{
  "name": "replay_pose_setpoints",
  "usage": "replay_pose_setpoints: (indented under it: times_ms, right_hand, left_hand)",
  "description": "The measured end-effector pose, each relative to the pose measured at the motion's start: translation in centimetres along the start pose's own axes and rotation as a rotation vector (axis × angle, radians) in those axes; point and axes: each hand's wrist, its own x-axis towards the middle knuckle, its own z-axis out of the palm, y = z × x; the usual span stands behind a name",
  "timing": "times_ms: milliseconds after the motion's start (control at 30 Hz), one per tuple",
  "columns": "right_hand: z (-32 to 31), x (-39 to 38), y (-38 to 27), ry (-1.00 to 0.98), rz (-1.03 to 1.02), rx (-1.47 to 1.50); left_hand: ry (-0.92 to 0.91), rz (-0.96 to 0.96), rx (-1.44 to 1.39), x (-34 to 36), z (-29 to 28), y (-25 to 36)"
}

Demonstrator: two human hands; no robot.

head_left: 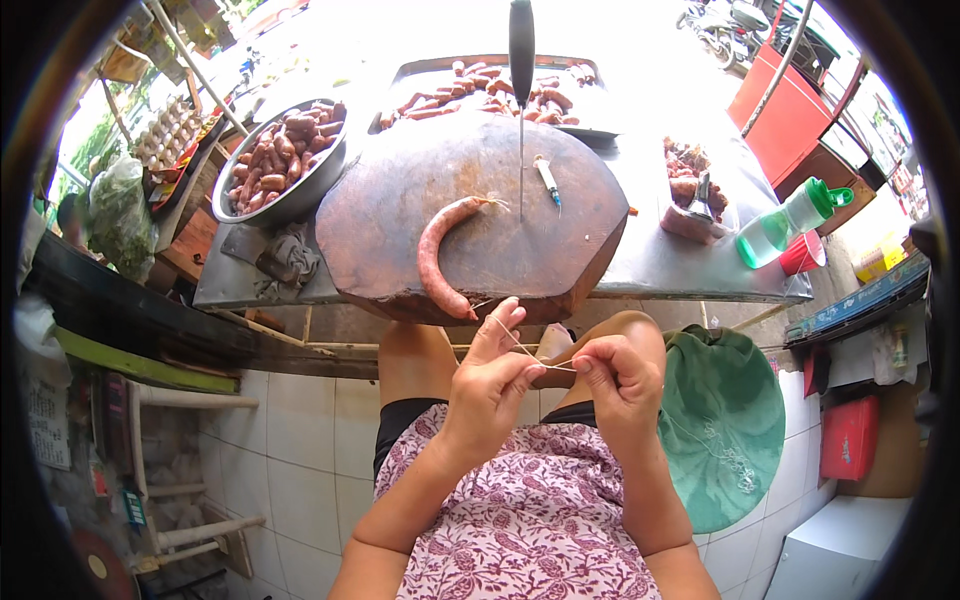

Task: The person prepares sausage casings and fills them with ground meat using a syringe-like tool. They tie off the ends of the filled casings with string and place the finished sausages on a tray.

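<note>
A thin pale string (555,367) stretches between my two hands, above my lap. My left hand (490,372) pinches one part of it between thumb and finger, with a strand running up over the other fingers. Thumb and forefinger of my right hand (618,378) are closed on the other end. Just beyond, a curved raw sausage (436,262) lies on the thick wooden chopping block (375,215); its near tip is at the block's front edge, close to my left fingers. Its far end has a loose twisted casing tail. On the block stand an upright knife (521,60) and a small syringe (548,183).
A metal bowl (222,190) of sausages stands left of the block, a tray (600,135) of more behind it. At right are a plastic tub (695,225) of meat, a green-capped bottle (780,232) and a red cup (803,254). Green cloth (720,420) hangs beside my right knee.
</note>
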Motion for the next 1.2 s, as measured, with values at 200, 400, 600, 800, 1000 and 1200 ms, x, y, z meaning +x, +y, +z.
replay_pose_setpoints:
  times_ms: [200,400,600,800,1000,1200]
  right_hand:
    - [0.5,-0.8,0.2,-0.113,0.009,0.004]
    - [1.3,-1.1,0.3,-0.206,0.001,-0.017]
    - [2.2,-1.5,0.7,-0.055,0.173,0.179]
    - [1.9,-1.0,0.9,-0.028,0.241,0.275]
    - [1.6,-1.0,0.9,-0.083,0.369,0.331]
    - [2.1,-0.9,1.3,-0.049,0.315,0.311]
  left_hand:
    - [-0.095,-0.296,-0.375,-0.5,0.0,-0.9]
    - [-0.196,-0.030,0.092,-0.7,0.7,-0.6]
    - [0.078,0.056,0.011,-0.9,1.4,-0.4]
    - [0.196,0.085,-0.074,-0.9,1.5,-0.5]
    - [0.188,0.076,-0.042,-0.8,1.4,-0.7]
    - [0.194,0.090,0.007,-0.7,1.6,-0.6]
